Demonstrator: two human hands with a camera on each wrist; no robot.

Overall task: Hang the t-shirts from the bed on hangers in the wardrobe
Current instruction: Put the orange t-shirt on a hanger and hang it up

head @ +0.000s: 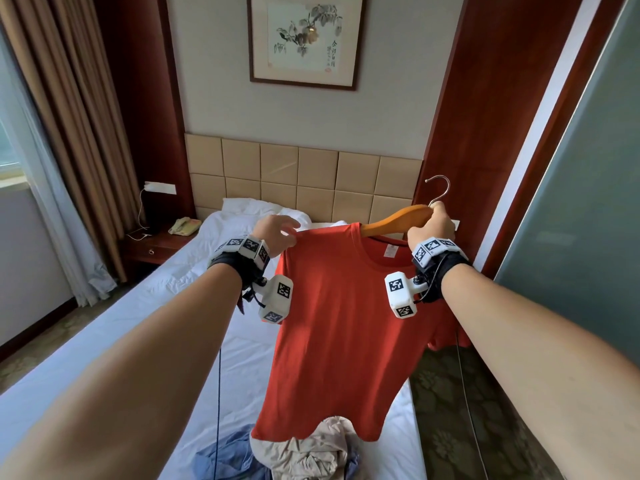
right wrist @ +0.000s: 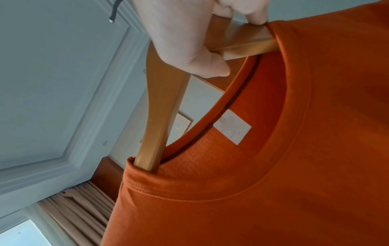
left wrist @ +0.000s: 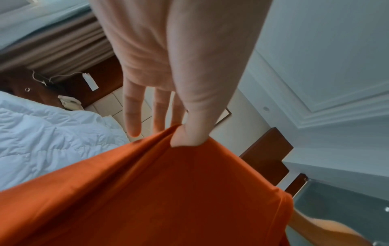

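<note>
Nearest me, a blue garment (head: 225, 455) and a beige garment (head: 311, 452) lie crumpled on the bed (head: 114, 327). Above them the orange t-shirt (head: 339, 323) hangs: the left hand (head: 277, 233) pinches its shoulder taut, probably for seating, while the right hand (head: 433, 226) wraps round the wooden hanger (head: 398, 220), both of whose arms enter the collar.

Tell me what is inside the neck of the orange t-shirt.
A wooden hanger passes through the collar of the orange t-shirt; a white label sits inside. The hanger's ends are covered by fabric.
</note>
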